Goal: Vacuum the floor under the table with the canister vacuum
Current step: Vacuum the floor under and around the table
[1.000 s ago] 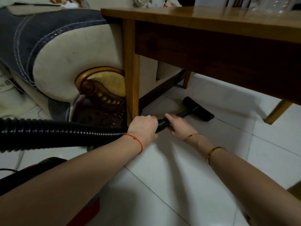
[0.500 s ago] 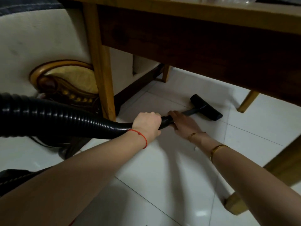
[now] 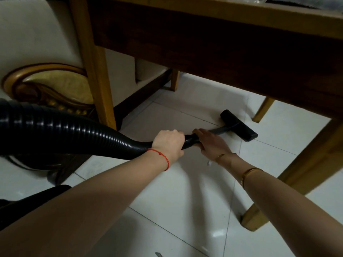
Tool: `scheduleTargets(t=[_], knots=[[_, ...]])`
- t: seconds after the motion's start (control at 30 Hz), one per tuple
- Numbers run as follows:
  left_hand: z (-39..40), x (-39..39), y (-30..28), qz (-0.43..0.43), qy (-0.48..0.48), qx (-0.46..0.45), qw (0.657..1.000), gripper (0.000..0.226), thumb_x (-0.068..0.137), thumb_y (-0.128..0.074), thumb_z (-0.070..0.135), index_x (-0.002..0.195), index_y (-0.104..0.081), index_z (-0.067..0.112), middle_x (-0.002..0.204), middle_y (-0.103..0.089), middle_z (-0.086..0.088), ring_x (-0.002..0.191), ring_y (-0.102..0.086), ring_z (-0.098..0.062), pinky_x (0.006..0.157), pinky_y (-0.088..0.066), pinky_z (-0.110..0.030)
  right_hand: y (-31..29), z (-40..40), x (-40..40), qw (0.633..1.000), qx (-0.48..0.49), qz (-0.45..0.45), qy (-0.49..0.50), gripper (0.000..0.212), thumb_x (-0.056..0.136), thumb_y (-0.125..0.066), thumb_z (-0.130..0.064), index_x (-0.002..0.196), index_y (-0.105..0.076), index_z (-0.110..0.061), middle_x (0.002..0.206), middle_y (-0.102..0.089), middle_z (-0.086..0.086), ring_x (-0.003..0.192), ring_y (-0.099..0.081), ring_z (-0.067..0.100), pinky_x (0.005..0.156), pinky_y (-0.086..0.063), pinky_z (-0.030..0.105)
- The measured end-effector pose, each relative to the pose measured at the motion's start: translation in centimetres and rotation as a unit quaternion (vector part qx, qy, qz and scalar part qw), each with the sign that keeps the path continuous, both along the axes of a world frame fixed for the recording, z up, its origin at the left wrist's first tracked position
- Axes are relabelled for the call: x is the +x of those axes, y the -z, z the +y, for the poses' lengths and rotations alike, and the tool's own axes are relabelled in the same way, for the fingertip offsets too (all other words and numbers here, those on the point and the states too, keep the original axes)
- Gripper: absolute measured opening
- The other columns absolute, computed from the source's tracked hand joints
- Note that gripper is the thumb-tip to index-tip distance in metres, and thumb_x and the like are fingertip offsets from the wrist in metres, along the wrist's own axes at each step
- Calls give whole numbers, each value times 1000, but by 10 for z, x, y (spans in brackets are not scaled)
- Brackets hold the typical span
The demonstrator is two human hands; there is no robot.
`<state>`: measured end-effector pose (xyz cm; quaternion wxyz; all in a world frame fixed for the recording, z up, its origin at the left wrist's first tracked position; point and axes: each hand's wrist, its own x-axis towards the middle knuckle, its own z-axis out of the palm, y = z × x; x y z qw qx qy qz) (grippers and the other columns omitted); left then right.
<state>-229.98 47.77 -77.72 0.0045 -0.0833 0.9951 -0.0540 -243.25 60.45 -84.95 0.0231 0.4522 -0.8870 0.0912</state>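
Note:
A black ribbed vacuum hose (image 3: 78,134) runs in from the left and narrows to a short wand ending in a flat black floor nozzle (image 3: 239,125). The nozzle lies on the white tiled floor (image 3: 167,191) beneath the wooden table (image 3: 213,19). My left hand (image 3: 168,143), with a red string at the wrist, grips the hose near its end. Just ahead of it, my right hand (image 3: 209,140) holds the wand where it joins the hose; gold bangles circle that wrist. Part of the black canister (image 3: 27,197) shows at the lower left.
Table legs stand at the left (image 3: 96,71), the far back (image 3: 175,80), the far right (image 3: 263,110) and the near right (image 3: 297,173). A cream sofa with a carved gold-trimmed wooden base (image 3: 46,86) stands to the left. Small white scraps (image 3: 209,163) lie on the tiles.
The view has dropped lower and shifted right under the table. Both hands keep their hold on the hose, and the nozzle has slid further right across the tiles.

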Motion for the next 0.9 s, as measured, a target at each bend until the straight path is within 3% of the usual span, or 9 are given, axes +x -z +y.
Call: scheduleTargets(t=[0.33, 0.6, 0.9], knots=[[-49, 28, 6, 1, -51, -4, 999, 30, 90, -57, 31, 114, -53, 13, 101, -64, -5, 90, -65, -24, 64, -40, -29, 1, -55, 25, 999, -12, 15, -37, 25, 93, -52, -27, 117, -49, -21, 111, -58, 5, 100, -57, 27, 68, -39, 30], [-85, 58, 1, -9, -84, -8, 996, 31, 90, -58, 31, 113, -51, 11, 101, -64, -7, 87, -66, -24, 63, -42, -29, 1, -102, 48, 996, -24, 16, -81, 30, 89, -56, -20, 118, -49, -17, 115, -56, 7, 98, -57, 27, 69, -51, 36], [-90, 94, -29, -33, -115, 11, 993, 30, 90, -57, 32, 112, -51, 12, 100, -63, -5, 87, -65, -23, 68, -47, -31, -33, -115, 82, 994, -10, -36, -103, 28, 87, -54, -13, 115, -49, -14, 113, -56, 8, 95, -57, 27, 71, -53, 39]])
